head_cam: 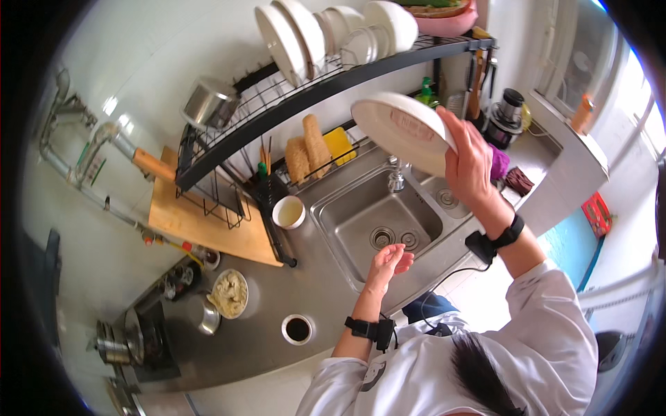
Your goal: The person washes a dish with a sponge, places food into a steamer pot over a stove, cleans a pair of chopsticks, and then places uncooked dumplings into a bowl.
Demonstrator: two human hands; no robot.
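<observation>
My right hand (pixel 468 161) grips the rim of a white dish (pixel 411 132) and holds it tilted above the stainless-steel sink (pixel 338 218), in front of the faucet (pixel 396 181). The dish's underside, with red writing, faces the camera. Lower down, my left hand (pixel 387 265) hangs over the sink's near edge with its fingers loosely curled and nothing in it. To the left of the sink stands a white bowl of pale liquid (pixel 289 212). Further left on the counter are a bowl of pale, lumpy food (pixel 230 294) and a small bowl of dark liquid (pixel 298 329).
A black dish rack (pixel 317 86) with white plates (pixel 283 44) and a steel pot (pixel 210 101) spans above the sink. A wooden cutting board (pixel 218 229) leans at the left. Loofahs (pixel 315 143) and a yellow sponge (pixel 339 145) sit behind the sink; a food chopper (pixel 506 119) stands right.
</observation>
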